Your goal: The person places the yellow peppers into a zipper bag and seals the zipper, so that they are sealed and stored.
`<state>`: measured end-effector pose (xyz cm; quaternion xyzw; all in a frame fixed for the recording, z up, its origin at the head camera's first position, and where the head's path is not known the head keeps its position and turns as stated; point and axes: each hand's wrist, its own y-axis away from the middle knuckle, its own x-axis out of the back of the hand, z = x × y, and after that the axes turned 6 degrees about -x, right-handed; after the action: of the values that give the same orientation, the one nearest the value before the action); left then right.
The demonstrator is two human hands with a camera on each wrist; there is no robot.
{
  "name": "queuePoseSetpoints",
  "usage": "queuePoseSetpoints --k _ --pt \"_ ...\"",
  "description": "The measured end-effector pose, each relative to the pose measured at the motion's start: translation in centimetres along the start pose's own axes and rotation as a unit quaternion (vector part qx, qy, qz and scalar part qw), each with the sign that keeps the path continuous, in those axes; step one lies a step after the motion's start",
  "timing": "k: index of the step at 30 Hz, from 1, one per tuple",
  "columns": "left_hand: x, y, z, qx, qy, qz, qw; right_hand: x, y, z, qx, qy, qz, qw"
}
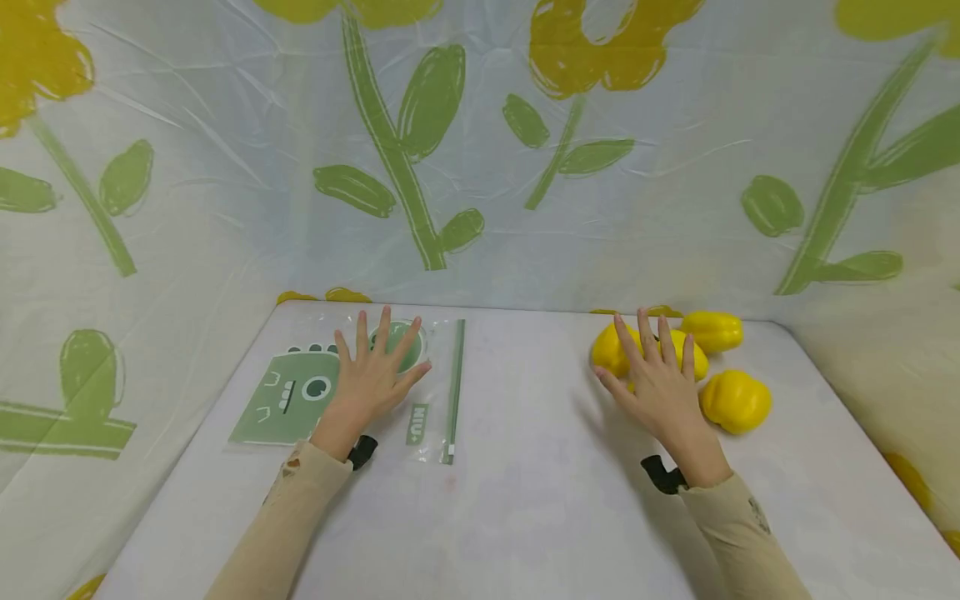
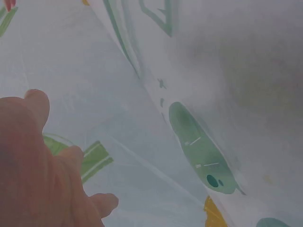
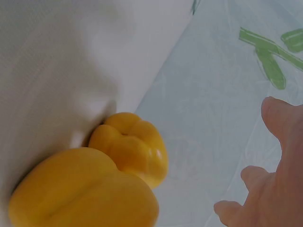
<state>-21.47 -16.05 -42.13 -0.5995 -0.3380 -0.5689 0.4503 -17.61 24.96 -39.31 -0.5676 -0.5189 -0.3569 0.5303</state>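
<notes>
White tabletop (image 1: pixel 517 500), flower-printed sheeting (image 1: pixel 660 192) behind

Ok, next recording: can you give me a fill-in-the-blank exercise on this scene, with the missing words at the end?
1. The peppers are ____ in colour.
2. In the head view, the bag lies to the ____ of the peppers.
3. The bag's printed face is mainly ____ in colour.
4. Of the left hand and the right hand, the one nearer the peppers is the ____ one.

Missing words: yellow; left; green; right.
</notes>
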Motion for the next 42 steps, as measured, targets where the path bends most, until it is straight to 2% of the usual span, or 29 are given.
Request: queuePoseSetpoints --k 7,10,12,15,18,21,24,28,31,34,36,40,42 --pt "0.0 0.3 -0.2 -0.002 -0.006 -0.001 1.0 0.0 0.2 -0.2 -0.001 0.001 -0.002 1.0" --pt "0.1 0.2 -0.2 -0.004 0.015 -0.005 0.9999 0.0 0.0 -0.4 -0.002 -0.01 -0.011 0.9999" --pt "0.1 0.1 0.0 -0.004 0.045 0.0 0.999 0.1 -0.2 -0.6 0.0 -0.04 -0.019 0.999" --pt "0.0 -0.3 0.6 -0.011 0.092 0.025 0.9954 0.2 -0.9 -1.1 0.005 -0.122 -0.03 0.9921" --pt "-0.1 -0.8 1.9 -0.016 0.114 0.051 0.992 0.5 -1.8 -2.3 0.004 -0.209 -0.036 0.9772" --pt "-0.2 -1.2 3.4 -0.006 0.136 0.045 0.9896 0.6 -2.7 -4.0 -0.01 -0.272 -0.049 0.9611" --pt "-0.8 -1.4 5.0 0.02 0.154 -0.003 0.9879 0.2 -3.2 -6.1 -0.022 -0.313 -0.067 0.947" --pt "-1.6 -1.6 7.0 0.068 0.154 -0.084 0.9822 -1.2 -3.5 -9.0 -0.019 -0.352 -0.092 0.9315" --pt "-2.0 -1.8 8.0 0.092 0.154 -0.115 0.9771 -2.8 -3.6 -11.0 -0.009 -0.38 -0.113 0.918" --pt "-2.3 -1.9 8.3 0.099 0.148 -0.119 0.9767 -4.4 -3.4 -12.6 -0.003 -0.412 -0.142 0.9001" --pt "-2.5 -1.9 8.3 0.1 0.149 -0.116 0.9768 -5.5 -3.0 -13.5 -0.008 -0.435 -0.168 0.8846" --pt "-2.8 -1.7 7.9 0.094 0.169 -0.116 0.9743 -7.2 -2.2 -14.8 -0.021 -0.473 -0.217 0.8539" --pt "-2.9 -1.6 7.8 0.088 0.177 -0.119 0.973 -7.8 -1.9 -15.2 -0.023 -0.485 -0.233 0.8425"
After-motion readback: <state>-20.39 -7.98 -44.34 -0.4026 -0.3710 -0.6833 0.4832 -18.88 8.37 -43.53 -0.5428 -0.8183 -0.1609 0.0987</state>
